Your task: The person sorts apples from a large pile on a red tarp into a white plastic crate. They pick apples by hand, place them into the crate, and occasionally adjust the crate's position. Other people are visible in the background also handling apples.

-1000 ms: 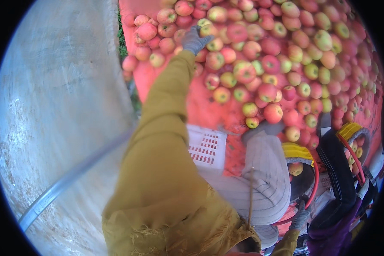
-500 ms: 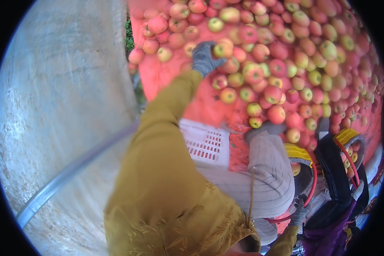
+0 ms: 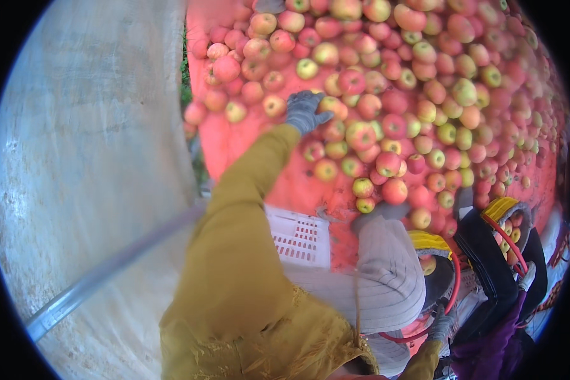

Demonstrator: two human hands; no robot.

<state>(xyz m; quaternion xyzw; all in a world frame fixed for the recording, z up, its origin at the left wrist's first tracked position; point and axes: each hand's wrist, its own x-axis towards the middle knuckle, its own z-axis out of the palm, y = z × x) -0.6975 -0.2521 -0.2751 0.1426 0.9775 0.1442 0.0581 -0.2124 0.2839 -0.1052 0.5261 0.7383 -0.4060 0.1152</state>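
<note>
My left hand (image 3: 305,112), in a grey knitted glove, reaches out over a spread of red and yellow apples. Its fingers and thumb curve round the left side of a yellow-red apple (image 3: 333,108), which touches neighbouring apples. Low on the right, my right hand (image 3: 442,320), also gloved in grey, is closed on the red handle (image 3: 457,282) of a grey-lined bucket with a yellow rim (image 3: 430,241). A few apples show inside that bucket, beside my grey striped trouser leg. The fingertips of my right hand are partly hidden.
The apples lie on a red sheet (image 3: 285,168). A white slotted crate (image 3: 297,235) stands near my left sleeve. Pale sheeting (image 3: 101,126) and a metal rail (image 3: 107,275) run along the left. At right, a co-worker's gloved hand (image 3: 528,277) is by another yellow-rimmed bucket (image 3: 501,206) holding apples.
The whole view has shifted, with the apples now lower and slightly left. My left hand has moved a little to the right over the apples, still at an apple. My right hand keeps the handle.
</note>
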